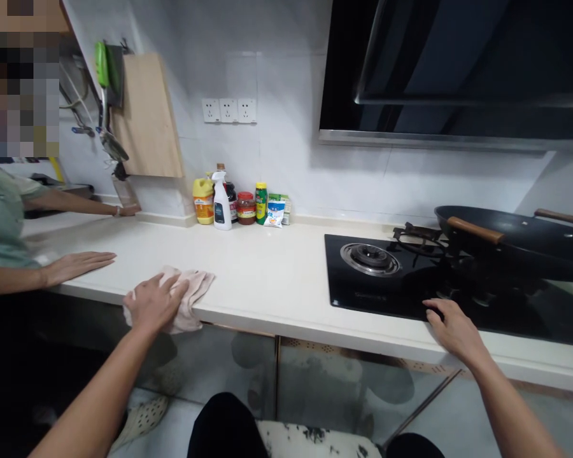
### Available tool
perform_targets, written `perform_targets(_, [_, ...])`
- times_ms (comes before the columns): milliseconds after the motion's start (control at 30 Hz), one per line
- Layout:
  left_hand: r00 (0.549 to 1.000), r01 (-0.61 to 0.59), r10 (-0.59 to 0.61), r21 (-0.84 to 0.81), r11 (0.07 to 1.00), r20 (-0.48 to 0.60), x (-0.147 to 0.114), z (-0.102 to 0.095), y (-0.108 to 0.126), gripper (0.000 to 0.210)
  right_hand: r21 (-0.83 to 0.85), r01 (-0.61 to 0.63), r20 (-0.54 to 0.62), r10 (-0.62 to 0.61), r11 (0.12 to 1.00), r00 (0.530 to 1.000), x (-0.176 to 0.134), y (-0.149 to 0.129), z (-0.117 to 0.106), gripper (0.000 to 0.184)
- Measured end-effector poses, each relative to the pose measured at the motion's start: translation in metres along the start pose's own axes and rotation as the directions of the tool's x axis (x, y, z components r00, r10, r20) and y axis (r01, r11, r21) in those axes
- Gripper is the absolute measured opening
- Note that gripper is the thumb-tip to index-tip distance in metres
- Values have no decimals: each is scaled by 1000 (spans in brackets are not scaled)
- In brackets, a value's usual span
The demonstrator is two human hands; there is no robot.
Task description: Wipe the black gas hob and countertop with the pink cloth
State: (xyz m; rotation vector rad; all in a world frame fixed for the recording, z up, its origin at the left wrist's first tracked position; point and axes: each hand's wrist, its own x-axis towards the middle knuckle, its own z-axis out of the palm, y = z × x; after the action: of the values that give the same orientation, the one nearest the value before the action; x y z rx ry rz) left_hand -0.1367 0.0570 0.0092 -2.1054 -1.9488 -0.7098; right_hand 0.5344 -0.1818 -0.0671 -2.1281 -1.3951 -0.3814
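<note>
My left hand (pixel 155 302) holds a pale pink cloth (pixel 193 292) at the front edge of the white countertop (pixel 267 273). Part of the cloth lies flat on the surface, and part hangs over the edge. On the right, my right hand (pixel 453 327) rests at the front rim of the black gas cooktop (pixel 363 296). Its fingers are loosely bent, with the thumb apart and nothing visible in them. A large black wok (pixel 516 232) with wooden handles sits on the cooktop's right side, beyond that hand. The left burner (pixel 370 259) is uncovered.
Against the wall stand a white spray bottle (pixel 222 207), a yellow jug (pixel 203 202), a red-lidded jar (pixel 246 208) and a green container (pixel 261 203). At left, another person's hands (pixel 79 267) rest on the counter. A wooden board (pixel 148 117) hangs above; the range hood (pixel 449 70) overhangs the cooktop.
</note>
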Motion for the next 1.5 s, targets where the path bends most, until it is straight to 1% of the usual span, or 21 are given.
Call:
perform_targets(67, [997, 0, 3, 48, 999, -73, -22, 8, 26, 56, 3, -10, 3, 10, 1000, 1000, 0, -1, -2, 42])
perform_targets(133, [992, -75, 80, 51, 996, -102, -45, 17, 60, 54, 2, -14, 12, 14, 1000, 1000, 0, -4, -4, 42])
perform_targets(200, [973, -211, 211, 11, 977, -97, -70, 25, 101, 51, -3, -17, 12, 17, 1000, 1000, 0, -8, -7, 42])
perform_targets(300, [900, -434, 427, -93, 896, -82, -108, 34, 168, 51, -17, -21, 6, 21, 1000, 1000, -1, -15, -11, 41])
perform_targets(400, [767, -639, 638, -183, 747, -71, -139, 38, 233, 55, -46, -32, 15, 33, 998, 999, -2, -22, -13, 40])
perform_targets(467, [681, -725, 730, -195, 661, -57, -152, 38, 275, 62, -65, -39, 17, 40, 997, 999, -3, -25, -14, 40])
perform_targets(500, [621, -776, 782, -190, 602, -57, -157, 37, 296, 64, -72, -38, 16, 39, 997, 999, -3, -26, -15, 39])
perform_targets(533, [555, -824, 829, -178, 537, -67, -162, 37, 317, 63, -77, -36, 13, 37, 996, 999, -3, -27, -15, 39])
perform_targets(600, [447, -892, 885, -130, 432, -128, -172, 39, 358, 55, -82, -24, 7, 25, 996, 1000, -3, -27, -14, 39])
perform_targets(633, [406, -913, 899, -104, 393, -167, -177, 41, 377, 53, -81, -19, 6, 20, 997, 1000, -3, -26, -14, 40])
perform_targets(700, [327, -944, 910, -57, 324, -253, -187, 48, 409, 52, -67, -21, 10, 21, 998, 1000, -3, -23, -13, 41])
perform_targets(800, [283, -955, 883, -21, 297, -375, -195, 60, 434, 50, -21, -16, 14, 16, 1000, 1000, -2, -17, -11, 42])
perform_targets(867, [265, -959, 875, -17, 283, -405, -191, 65, 431, 49, -5, -4, 9, 4, 1000, 1000, -1, -15, -9, 42])
perform_targets(933, [261, -962, 882, -27, 272, -393, -183, 66, 414, 51, -8, -5, 5, 5, 1000, 1000, -1, -14, -9, 41])
perform_targets(1033, [304, -951, 892, -53, 305, -335, -164, 63, 370, 52, -13, -33, 1, 33, 999, 999, -1, -17, -10, 39])
perform_targets(1100, [350, -936, 895, -70, 345, -277, -151, 60, 332, 48, -11, -49, 10, 49, 999, 999, -1, -19, -12, 38])
perform_targets(1167, [386, -923, 896, -89, 375, -220, -135, 57, 290, 55, -7, -58, 24, 58, 998, 998, -1, -22, -14, 38])
perform_targets(1267, [409, -912, 893, -84, 401, -189, -108, 53, 222, 69, -4, -49, 20, 49, 999, 999, -2, -24, -15, 38])
perform_targets(1367, [456, -890, 878, -41, 455, -145, -77, 48, 150, 66, 0, -25, 2, 25, 1000, 1000, -3, -23, -14, 37])
perform_targets(1433, [510, -858, 856, 21, 513, -86, -57, 44, 102, 63, 3, -24, -4, 24, 1000, 1000, -2, -21, -13, 37])
perform_targets(1500, [599, -795, 800, 87, 600, -35, -39, 38, 55, 63, 15, -46, 3, 46, 999, 999, -1, -18, -12, 38])
